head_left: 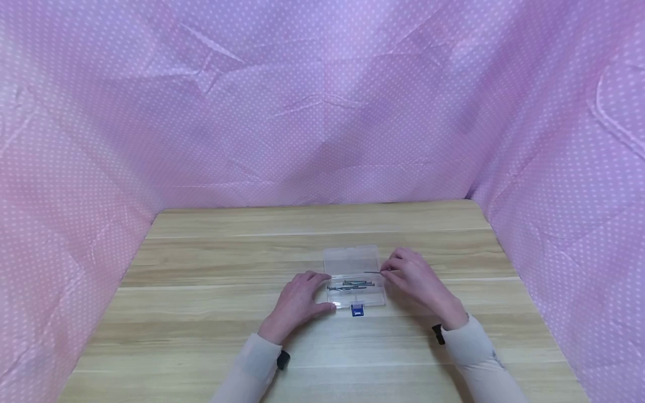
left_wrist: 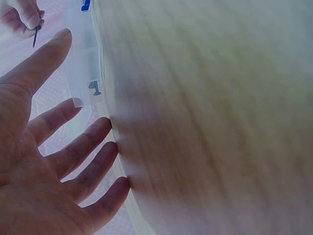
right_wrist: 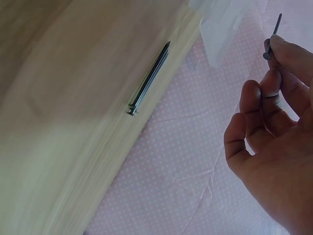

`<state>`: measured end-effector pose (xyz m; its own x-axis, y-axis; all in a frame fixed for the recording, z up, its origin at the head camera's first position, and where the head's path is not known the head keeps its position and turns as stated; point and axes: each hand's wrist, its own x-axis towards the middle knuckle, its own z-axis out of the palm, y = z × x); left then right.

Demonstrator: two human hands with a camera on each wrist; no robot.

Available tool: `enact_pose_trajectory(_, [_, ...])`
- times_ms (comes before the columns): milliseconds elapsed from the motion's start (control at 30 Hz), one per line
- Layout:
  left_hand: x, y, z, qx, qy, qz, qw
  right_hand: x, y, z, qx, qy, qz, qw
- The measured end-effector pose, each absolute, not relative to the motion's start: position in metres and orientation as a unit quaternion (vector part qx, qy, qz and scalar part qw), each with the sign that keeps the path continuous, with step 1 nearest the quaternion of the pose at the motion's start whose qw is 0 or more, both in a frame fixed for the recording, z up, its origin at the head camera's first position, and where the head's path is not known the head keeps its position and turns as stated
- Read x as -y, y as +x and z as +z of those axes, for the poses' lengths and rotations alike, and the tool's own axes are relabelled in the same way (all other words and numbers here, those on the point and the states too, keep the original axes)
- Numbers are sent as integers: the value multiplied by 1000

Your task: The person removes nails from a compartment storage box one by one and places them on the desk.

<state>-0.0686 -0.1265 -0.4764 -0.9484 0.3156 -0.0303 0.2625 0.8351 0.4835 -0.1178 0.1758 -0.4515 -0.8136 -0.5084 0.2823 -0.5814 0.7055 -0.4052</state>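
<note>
A small clear plastic box (head_left: 375,296) lies with its lid (head_left: 350,258) folded back. Several metal nails (head_left: 355,284) are inside it, and a blue label (head_left: 357,310) sits at its front edge. My left hand (head_left: 298,302) holds the box's left end between thumb and index finger; in the left wrist view the other fingers (left_wrist: 100,161) touch the table, spread apart. Above the box's back right part, my right hand (head_left: 410,275) pinches a single nail (right_wrist: 275,30) near its head between thumb and index finger, its point toward the box.
In the right wrist view more nails (right_wrist: 149,81) lie side by side on the wooden table (right_wrist: 58,107). The head view does not show them. Pink dotted cloth (head_left: 322,129) hangs behind the table and along both sides.
</note>
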Motion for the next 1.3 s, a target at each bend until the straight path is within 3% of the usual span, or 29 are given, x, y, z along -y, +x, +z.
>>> enact_pose_trajectory(967, [126, -69, -478, -956, 153, 244, 50, -215, -120, -459, 920, 285, 242, 117])
enact_pose_trajectory(1300, [126, -69, -478, -956, 154, 243, 50, -225, -122, -463, 931, 266, 237, 79])
